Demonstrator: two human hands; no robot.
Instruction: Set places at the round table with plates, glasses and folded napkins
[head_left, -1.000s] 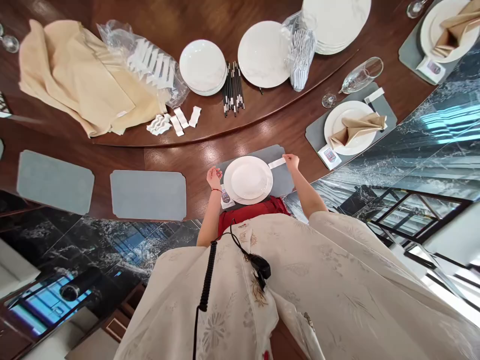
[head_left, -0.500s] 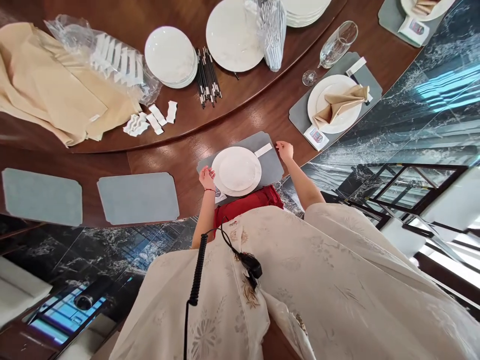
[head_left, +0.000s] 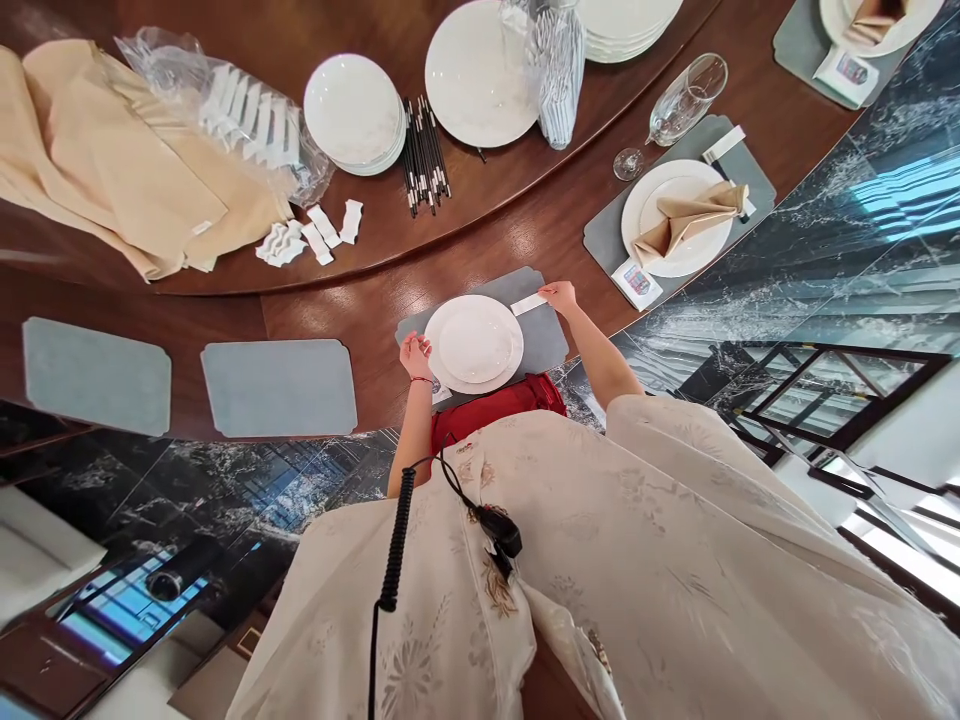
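Observation:
A small white plate (head_left: 474, 335) lies on a larger white plate (head_left: 442, 372), both on a grey placemat (head_left: 544, 340) in front of me. Beside the plates' left rim is my left hand (head_left: 415, 355), fingers loosely curled and apart, with nothing visible in it. Under that wrist, a white packet (head_left: 440, 393) is partly covered. My right hand (head_left: 559, 297) pinches the outer end of a flat white chopstick rest (head_left: 529, 303), which lies on the placemat right of the plates.
At right is a laid setting with a folded napkin (head_left: 679, 232) and a wine glass (head_left: 686, 100). The raised turntable (head_left: 247, 272) carries stacked plates (head_left: 356, 110), chopsticks (head_left: 427, 160), loose chopstick rests (head_left: 319, 235) and beige cloth (head_left: 112, 170). Another placemat (head_left: 279, 388) lies left.
My right hand has moved slightly left and its fingers now meet the end of the chopstick rest. The left hand stays beside the plates. The view has shifted a little.

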